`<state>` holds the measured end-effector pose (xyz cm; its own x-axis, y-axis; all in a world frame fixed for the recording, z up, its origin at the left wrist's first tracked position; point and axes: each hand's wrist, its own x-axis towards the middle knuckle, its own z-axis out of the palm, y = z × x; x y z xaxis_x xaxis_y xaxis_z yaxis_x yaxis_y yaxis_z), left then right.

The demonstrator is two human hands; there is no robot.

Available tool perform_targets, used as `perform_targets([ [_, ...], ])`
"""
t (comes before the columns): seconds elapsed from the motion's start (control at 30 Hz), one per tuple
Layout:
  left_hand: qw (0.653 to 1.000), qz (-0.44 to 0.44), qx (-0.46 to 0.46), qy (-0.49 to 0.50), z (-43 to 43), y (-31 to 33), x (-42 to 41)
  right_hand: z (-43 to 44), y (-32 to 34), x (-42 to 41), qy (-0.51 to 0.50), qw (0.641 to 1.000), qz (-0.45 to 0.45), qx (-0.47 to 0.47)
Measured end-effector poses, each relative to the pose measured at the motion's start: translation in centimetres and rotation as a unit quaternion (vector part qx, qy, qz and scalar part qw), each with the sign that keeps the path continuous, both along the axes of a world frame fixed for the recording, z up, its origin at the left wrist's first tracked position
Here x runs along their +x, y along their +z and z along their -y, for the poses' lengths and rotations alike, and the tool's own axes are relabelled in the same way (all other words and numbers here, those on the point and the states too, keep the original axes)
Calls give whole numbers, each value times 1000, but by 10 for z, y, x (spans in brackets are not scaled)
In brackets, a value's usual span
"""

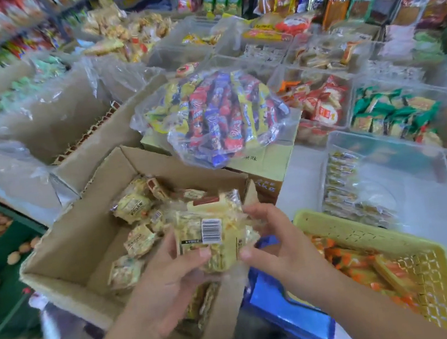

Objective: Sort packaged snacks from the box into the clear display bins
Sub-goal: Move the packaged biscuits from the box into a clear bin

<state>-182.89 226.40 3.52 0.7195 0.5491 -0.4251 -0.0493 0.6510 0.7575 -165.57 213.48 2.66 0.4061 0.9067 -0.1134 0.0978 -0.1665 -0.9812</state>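
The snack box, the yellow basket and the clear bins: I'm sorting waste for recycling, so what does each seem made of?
The snack box looks like matte brown corrugated cardboard: folded flaps, raw cut edges. The yellow basket seems moulded plastic, with a perforated lattice wall and thick rim. The clear bins look like rigid glossy plastic, probably acrylic: see-through walls with bright edges.

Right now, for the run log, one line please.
left hand: holds snack pack | right hand: holds it too | pack over box
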Motion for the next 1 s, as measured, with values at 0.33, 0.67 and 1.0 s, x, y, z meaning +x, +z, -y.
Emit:
perform_targets([
  [0.33, 998, -33, -47, 19, 113, -11, 112, 107, -14, 105, -77, 994, -4, -81],
  [0.67, 987, -132, 77, 48, 136, -16, 177, 145, -14, 153, -76, 982, -149, -93],
  [1.0, 970, -171, 50, 163, 132, -33, 208, 168, -29, 202, -136, 965, 203, 97],
])
